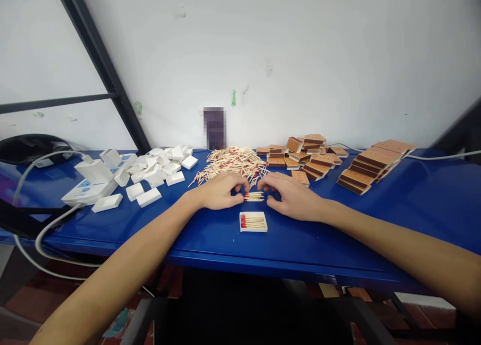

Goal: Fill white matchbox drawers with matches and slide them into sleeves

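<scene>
A small row of red-headed matches (254, 196) lies between my two hands. My left hand (223, 190) is curled, its thumb and forefinger closed about the red heads. My right hand (293, 195) arches at the bare wooden ends; its thumb and forefinger stand apart, with a slight gap between the thumb and the sticks. Just in front, a white inner matchbox tray (241, 229) lies flat, with matches in it, heads to the left. Behind my hands rises a large loose pile of matches (236, 162), its front edge partly hidden by my fingers.
White empty trays (154, 167) are heaped at left, beside a white charger block (93, 170) with cables. Brown matchbox sleeves (315, 157) lie at right, more stacked in a slanting row (372, 164). Everything stands on a blue table (210, 244) against a white wall.
</scene>
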Tool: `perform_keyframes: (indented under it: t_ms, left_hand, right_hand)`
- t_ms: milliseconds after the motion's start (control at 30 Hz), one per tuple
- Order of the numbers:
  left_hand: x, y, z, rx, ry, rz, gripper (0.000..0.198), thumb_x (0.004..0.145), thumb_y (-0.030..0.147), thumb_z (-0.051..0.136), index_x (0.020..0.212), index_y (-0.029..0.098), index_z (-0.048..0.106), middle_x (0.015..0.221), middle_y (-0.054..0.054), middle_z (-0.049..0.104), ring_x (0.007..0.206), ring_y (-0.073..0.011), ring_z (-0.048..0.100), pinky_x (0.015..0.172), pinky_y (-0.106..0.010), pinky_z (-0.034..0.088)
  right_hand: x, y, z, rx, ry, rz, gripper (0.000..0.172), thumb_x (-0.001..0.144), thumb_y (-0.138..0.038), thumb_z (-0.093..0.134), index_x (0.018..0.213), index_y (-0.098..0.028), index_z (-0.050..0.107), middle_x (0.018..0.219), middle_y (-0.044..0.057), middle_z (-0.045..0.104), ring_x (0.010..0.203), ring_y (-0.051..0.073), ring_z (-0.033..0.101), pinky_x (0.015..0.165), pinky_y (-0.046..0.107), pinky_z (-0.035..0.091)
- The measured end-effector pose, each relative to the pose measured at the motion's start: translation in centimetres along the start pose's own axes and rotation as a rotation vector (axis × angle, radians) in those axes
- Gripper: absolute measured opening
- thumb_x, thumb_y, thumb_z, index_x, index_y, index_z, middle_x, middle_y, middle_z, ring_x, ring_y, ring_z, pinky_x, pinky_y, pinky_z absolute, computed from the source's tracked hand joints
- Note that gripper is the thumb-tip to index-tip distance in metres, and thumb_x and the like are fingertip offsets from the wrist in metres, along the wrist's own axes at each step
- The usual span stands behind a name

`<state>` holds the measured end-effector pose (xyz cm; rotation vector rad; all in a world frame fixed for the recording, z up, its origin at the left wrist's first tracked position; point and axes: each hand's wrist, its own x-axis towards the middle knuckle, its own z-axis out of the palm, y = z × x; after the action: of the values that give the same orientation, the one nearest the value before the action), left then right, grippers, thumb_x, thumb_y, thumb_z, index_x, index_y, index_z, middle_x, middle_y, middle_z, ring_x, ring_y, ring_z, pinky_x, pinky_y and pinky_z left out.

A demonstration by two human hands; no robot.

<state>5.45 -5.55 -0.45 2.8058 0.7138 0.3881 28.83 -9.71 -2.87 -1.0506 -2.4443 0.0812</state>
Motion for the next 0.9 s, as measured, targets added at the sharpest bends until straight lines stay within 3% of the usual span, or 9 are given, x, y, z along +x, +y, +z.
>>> perform_keyframes:
  t_ms: [267,900]
  left_hand:
    - [-0.03,-0.11,0.28,0.024,0.007,-0.027,0.020,0.070,0.018,0.055,0.089,0.019,0.062,0.075,0.001,0.054,0.071,-0.0155,0.050,0.069,-0.029,0.039]
    - [0.31,0.33,0.64,0.080,0.041,0.019,0.012,0.073,0.019,0.054,0.085,0.019,0.058,0.072,0.001,0.054,0.069,-0.0154,0.049,0.065,-0.028,0.036]
  right_hand:
    - [-0.02,0.03,0.20,-0.004,0.011,-0.041,0.032,0.083,-0.012,0.053,0.113,-0.021,0.059,0.107,0.009,0.061,0.102,0.025,0.055,0.086,0.040,0.046]
    - [0.38,-0.12,0.66,-0.046,0.019,-0.063,0.028,0.084,-0.014,0.054,0.110,-0.021,0.062,0.104,0.008,0.063,0.097,0.024,0.057,0.083,0.038,0.045]
